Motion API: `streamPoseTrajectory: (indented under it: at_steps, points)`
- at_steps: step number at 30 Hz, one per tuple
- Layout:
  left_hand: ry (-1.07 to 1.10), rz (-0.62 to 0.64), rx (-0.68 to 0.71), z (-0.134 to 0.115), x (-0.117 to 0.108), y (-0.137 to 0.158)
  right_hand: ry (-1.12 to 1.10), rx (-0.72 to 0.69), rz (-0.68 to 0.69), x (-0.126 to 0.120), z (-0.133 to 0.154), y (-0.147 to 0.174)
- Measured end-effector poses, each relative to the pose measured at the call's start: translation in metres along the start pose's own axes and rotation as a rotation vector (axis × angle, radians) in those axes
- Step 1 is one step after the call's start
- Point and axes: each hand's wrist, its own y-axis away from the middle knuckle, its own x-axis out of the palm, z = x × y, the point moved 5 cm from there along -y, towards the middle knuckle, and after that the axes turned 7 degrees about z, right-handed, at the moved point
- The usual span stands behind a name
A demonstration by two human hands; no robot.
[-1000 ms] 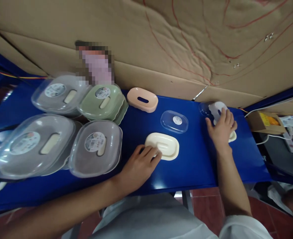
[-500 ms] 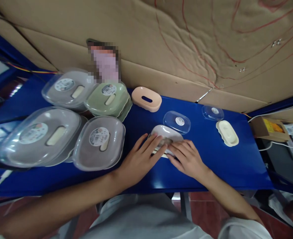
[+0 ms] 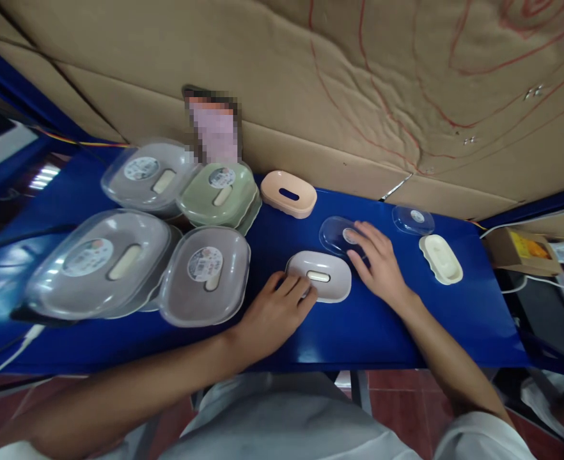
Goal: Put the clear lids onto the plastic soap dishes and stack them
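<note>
In the head view, a pale grey soap dish (image 3: pixel 337 281) with a cream insert in its slot lies on the blue table in front of me. My left hand (image 3: pixel 282 310) has its fingers curled over the dish's left end, gripping it. Further right, my right hand (image 3: pixel 380 259) reaches forward, fingers stretched and thumb apart. Those fingertips are over the right side of a clear oval lid (image 3: pixel 330 235) with a round label; whether they press on it I cannot tell.
Left of my hands stand several stacked grey soap dishes (image 3: pixel 236 275) with clear lids and a green stack (image 3: pixel 198 203). A peach tray (image 3: pixel 272 191) lies behind. To the right are another clear lid (image 3: pixel 401 220) and a cream base (image 3: pixel 438 255). Cardboard (image 3: pixel 263 70) walls the back.
My right hand has left the grey dish and moved right and forward to the clear lid. My left hand has drawn back to the dish's left end, exposing its top.
</note>
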Motion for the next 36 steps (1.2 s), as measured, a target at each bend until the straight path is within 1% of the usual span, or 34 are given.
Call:
streamPoseTrajectory:
  at_steps: [1,2,4,5,7,8,11,13,16,20,26,29,32,36]
  points:
    - [-0.004,0.001,-0.012,0.001,0.0,0.0,0.026,0.074,0.045,0.003,-0.013,-0.005]
    - [-0.005,0.002,-0.026,0.001,-0.001,0.0,0.031,0.12,0.09,0.005,-0.023,-0.008]
    - [0.002,0.004,-0.058,0.002,-0.002,-0.001,-0.015,0.15,0.129,0.006,-0.034,-0.008]
    - [0.008,-0.002,-0.077,0.003,-0.003,-0.001,-0.057,0.151,0.118,0.004,-0.035,-0.006]
    - [0.014,-0.042,-0.115,0.005,-0.006,0.0,-0.143,0.12,0.085,-0.003,-0.027,0.0]
    - [0.013,-0.074,-0.131,0.006,-0.007,0.0,-0.172,0.079,0.089,-0.005,-0.019,0.004]
    - [0.005,-0.155,-0.16,0.007,-0.009,0.001,-0.153,-0.075,0.169,-0.001,0.015,0.012]
    - [-0.007,-0.149,-0.168,0.009,-0.007,0.001,-0.091,-0.153,0.199,0.007,0.036,0.013]
    - [-0.03,-0.097,-0.166,0.011,-0.005,0.0,0.025,-0.227,0.172,0.018,0.053,0.012]
    - [-0.037,-0.062,-0.178,0.012,-0.005,0.0,0.129,-0.304,0.174,0.026,0.056,0.01]
    - [-0.044,-0.047,-0.161,0.009,-0.009,-0.001,0.092,-0.336,0.217,0.018,0.05,0.01]
    - [-0.063,-0.028,-0.142,0.007,-0.009,-0.001,0.131,-0.354,0.199,0.018,0.052,0.011]
    - [-0.047,-0.043,-0.15,0.007,-0.009,0.001,0.179,-0.385,0.169,0.021,0.054,0.015]
    - [-0.041,-0.059,-0.148,0.006,-0.013,0.002,0.167,-0.384,0.133,0.028,0.053,0.018]
